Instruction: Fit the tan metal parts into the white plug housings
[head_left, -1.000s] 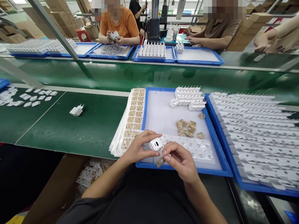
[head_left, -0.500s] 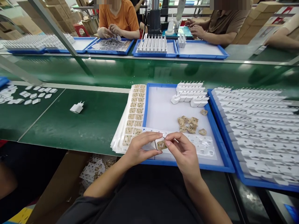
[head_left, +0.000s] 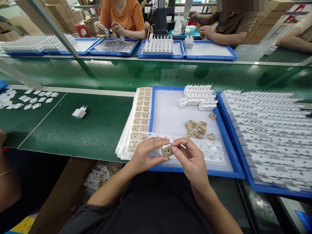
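Over the near edge of a blue-rimmed tray (head_left: 167, 110), my left hand (head_left: 147, 152) grips a small white plug charger (head_left: 160, 151) between thumb and fingers. A tan sticker (head_left: 167, 150) with small cutouts covers the charger's face turned toward me. My right hand (head_left: 191, 157) has thumb and forefinger pinched at the sticker's right edge, touching the charger. Under my hands lies a translucent sheet (head_left: 213, 152) with cutouts. Left of the tray is a stack of sticker sheets (head_left: 141, 114). Crumpled tan scraps (head_left: 200, 132) and several white chargers (head_left: 198, 97) sit in the tray.
A second blue tray (head_left: 246, 169) on the right holds rows of white chargers. One charger (head_left: 79, 112) lies on the green table at left, with white pieces (head_left: 36, 106) farther left. Co-workers sit across the green conveyor (head_left: 117, 73), behind more trays.
The tan sticker sits flatter and squarer on the charger's face, and my right fingertips have shifted slightly left. Across the conveyor, the co-workers' hands have moved.
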The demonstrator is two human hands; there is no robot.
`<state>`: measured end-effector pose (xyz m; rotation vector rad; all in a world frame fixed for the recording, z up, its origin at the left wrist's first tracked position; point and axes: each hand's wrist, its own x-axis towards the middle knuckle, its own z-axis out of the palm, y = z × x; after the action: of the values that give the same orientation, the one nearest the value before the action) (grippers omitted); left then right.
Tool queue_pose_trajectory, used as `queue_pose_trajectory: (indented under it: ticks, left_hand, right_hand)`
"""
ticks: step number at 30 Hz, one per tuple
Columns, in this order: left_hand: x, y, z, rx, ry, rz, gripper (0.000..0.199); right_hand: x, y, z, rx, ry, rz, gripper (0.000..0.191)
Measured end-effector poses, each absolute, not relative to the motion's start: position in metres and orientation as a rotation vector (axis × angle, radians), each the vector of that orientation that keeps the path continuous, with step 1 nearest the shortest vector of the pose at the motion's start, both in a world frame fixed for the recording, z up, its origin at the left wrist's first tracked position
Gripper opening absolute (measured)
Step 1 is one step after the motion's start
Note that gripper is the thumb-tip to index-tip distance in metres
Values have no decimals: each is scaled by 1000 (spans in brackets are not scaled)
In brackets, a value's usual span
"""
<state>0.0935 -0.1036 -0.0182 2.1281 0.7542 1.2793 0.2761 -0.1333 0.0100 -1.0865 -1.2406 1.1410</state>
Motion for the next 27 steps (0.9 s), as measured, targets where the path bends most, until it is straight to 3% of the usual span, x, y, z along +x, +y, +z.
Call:
queue_pose_trajectory:
  ticks: [20, 25, 27]
  left_hand:
    - [96, -105, -21, 2146, 781, 1361, 49]
    - [97, -107, -24, 2095, 766, 1427, 48]
    - [97, -108, -25, 2069, 782, 1451, 50]
  right_hand:
    - [265, -136, 6, -1212, -1399, 835, 6]
    - [266, -134, 5, -1231, -1463, 587, 17]
    - [270, -132, 6, -1240, -1440, 658, 26]
